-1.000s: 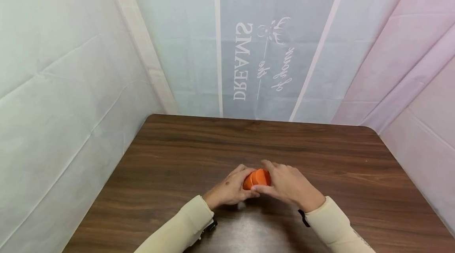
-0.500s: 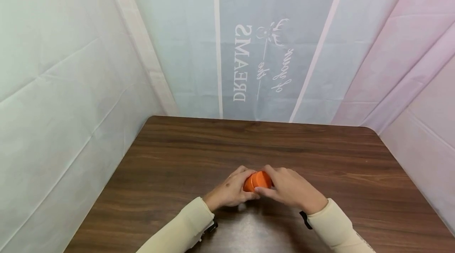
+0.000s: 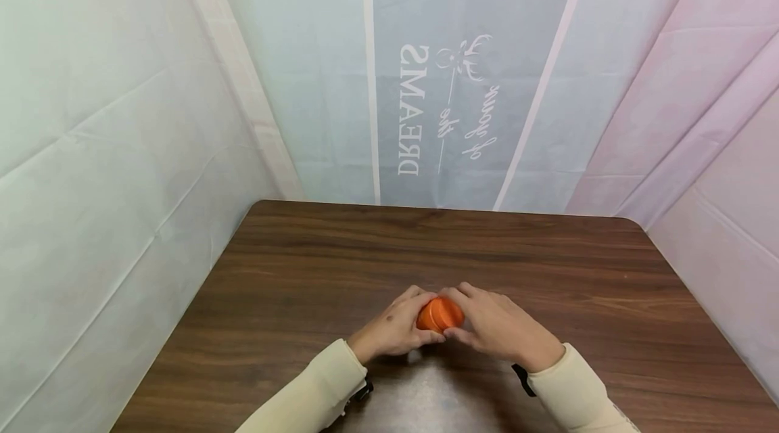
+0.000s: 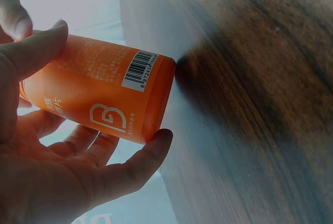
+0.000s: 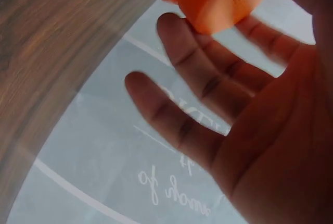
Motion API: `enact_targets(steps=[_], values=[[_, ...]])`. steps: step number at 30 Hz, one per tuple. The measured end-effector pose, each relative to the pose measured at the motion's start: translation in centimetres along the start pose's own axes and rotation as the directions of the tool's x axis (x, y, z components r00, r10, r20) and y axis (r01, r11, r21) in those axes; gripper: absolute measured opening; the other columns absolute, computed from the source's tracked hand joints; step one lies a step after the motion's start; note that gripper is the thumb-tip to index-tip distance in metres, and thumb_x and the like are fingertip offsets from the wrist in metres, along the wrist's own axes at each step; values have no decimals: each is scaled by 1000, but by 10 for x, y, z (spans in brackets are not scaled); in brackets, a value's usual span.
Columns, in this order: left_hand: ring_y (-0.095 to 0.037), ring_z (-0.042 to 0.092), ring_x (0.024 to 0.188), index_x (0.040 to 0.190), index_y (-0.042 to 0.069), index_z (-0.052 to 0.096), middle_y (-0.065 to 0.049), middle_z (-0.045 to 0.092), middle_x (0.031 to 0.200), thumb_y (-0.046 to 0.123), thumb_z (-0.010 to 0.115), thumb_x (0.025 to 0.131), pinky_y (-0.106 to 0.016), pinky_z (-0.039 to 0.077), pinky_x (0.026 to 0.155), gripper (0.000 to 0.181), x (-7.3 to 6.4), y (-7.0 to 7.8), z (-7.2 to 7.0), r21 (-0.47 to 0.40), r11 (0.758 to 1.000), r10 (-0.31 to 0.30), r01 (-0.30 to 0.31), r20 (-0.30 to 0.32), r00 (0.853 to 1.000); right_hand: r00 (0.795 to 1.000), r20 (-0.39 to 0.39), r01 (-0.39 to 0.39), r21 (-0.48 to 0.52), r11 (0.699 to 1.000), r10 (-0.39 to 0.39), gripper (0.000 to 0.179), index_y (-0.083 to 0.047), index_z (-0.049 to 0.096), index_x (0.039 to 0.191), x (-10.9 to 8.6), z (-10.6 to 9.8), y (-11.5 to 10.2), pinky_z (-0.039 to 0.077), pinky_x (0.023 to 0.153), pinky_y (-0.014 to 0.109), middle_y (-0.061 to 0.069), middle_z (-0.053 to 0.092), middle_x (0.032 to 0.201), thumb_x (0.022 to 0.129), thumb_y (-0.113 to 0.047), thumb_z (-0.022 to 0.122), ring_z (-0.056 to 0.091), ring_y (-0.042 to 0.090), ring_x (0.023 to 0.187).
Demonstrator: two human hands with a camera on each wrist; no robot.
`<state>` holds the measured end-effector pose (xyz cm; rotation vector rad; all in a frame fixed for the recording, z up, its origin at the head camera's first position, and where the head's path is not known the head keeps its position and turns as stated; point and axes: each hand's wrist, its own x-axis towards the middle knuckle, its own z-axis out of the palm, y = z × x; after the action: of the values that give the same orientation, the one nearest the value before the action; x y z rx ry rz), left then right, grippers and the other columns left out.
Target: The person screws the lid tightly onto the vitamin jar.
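My left hand [image 3: 395, 325] grips an orange plastic bottle [image 4: 109, 86] by its body, thumb on one side and fingers round the other. A barcode, white print and a white logo show on the bottle in the left wrist view, its base pointing toward the tabletop. The bottle leans with its cap [image 3: 449, 313] toward my right hand [image 3: 502, 325], whose thumb and fingers close round that cap. In the right wrist view the orange cap [image 5: 229, 2] shows a small raised mark on top; two fingers reach past it, apart from it.
Under both hands lies a dark wood-grain table [image 3: 292, 270] with rounded far corners. A pale cloth backdrop [image 3: 322, 115] with mirrored white lettering hangs behind it, and white cloth walls [image 3: 109, 183] stand on both sides.
My right fingers have shifted and drawn in round the cap, and its thumb has moved slightly right. The left hand holds the bottle in nearly the same place.
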<state>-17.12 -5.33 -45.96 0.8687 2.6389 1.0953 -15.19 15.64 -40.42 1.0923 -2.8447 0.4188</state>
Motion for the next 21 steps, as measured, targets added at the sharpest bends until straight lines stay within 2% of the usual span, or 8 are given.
enact_targets(steps=[2,5,8,10,13,16,18,21], values=[[-4,50,89,130,16,60,6,51,108,28,84,83,-21,48,77,54,1,1,0,-1,1000,2,-2,2,1000,999,-8,-48,4,999,48,42,-11,61,115,0,1,-1,43,53,23,-6,57,87,90,-41,74,48,3,61],[-4,50,91,130,17,60,5,52,110,26,84,83,-21,48,78,53,1,2,0,-11,1000,2,-2,9,1000,990,-3,-138,26,990,138,49,-10,58,102,1,4,-3,38,48,23,-8,51,70,94,-58,60,42,3,52],[-4,50,91,131,16,60,5,52,111,26,83,84,-22,48,78,53,1,2,0,-7,1000,1,-1,13,1000,984,7,-179,20,984,179,62,-8,57,107,2,5,-3,40,49,24,-4,56,75,91,-68,55,45,5,53],[-5,50,90,130,16,59,5,51,110,27,83,84,-22,48,77,53,1,1,0,-3,1000,0,0,15,1000,989,10,-149,3,989,149,65,-8,57,120,1,3,-3,45,53,27,0,60,90,88,-63,64,51,7,59],[-5,50,89,131,16,59,6,50,108,28,83,84,-23,47,78,54,0,1,1,3,1000,-6,6,11,1000,999,10,-53,-15,998,53,66,-13,54,136,-1,-3,-2,50,59,31,0,59,107,83,-42,81,56,9,69],[-4,50,88,130,17,59,7,49,105,30,84,83,-24,48,78,55,0,1,1,-4,1000,-11,11,5,1000,1000,13,15,-10,1000,-15,59,-16,58,131,-1,-7,0,51,58,29,-3,57,102,80,-23,85,57,8,70],[-4,50,88,131,16,59,7,50,106,29,84,83,-23,48,78,56,0,1,1,-6,1000,-14,14,3,1000,1000,11,13,-17,1000,-13,52,-14,60,127,-1,-7,0,49,57,27,-3,58,98,82,-24,84,55,6,67],[-4,50,89,130,16,60,6,51,108,27,84,83,-23,48,77,55,0,2,0,-10,1000,-13,13,3,1000,999,12,-42,-3,999,42,42,-9,61,116,0,-4,-1,43,52,23,-5,58,84,87,-34,78,49,4,59]])
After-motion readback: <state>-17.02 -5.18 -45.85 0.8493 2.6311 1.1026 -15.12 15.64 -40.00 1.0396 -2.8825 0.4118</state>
